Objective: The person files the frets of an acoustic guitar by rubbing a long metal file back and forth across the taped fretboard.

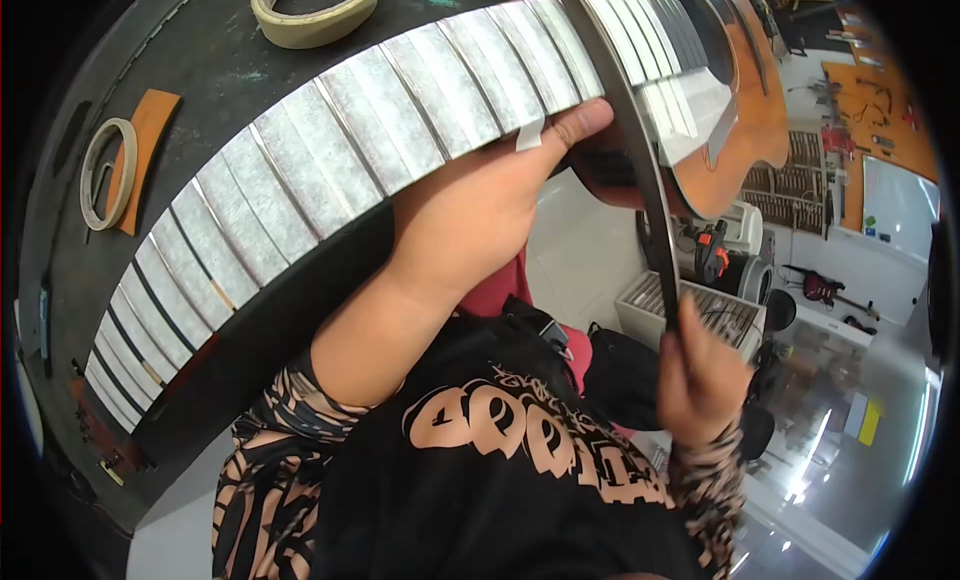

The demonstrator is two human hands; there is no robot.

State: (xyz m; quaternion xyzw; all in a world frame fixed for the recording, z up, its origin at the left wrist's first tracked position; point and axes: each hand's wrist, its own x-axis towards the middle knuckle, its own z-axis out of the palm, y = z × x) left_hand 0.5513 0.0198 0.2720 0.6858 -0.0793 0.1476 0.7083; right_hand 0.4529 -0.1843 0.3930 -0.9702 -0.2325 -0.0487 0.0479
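My left hand is wrapped round the guitar neck, its thumb along the near edge and its other fingers hidden underneath. Silvery-grey tape covers the fretboard between the frets, and a small loose tape end sticks out by my thumb. In my right hand, closed and slightly blurred, is one end of a long, thin, dark file-like bar. The bar lies across the upper end of the taped fretboard, just beyond my left thumb; its far end leaves the top of the view. White tape partly covers the brown guitar body.
On the dark bench lie a masking tape roll, a smaller tape roll and a curved tan piece. To the right are a slatted crate, an orange-and-black tool and a tool board.
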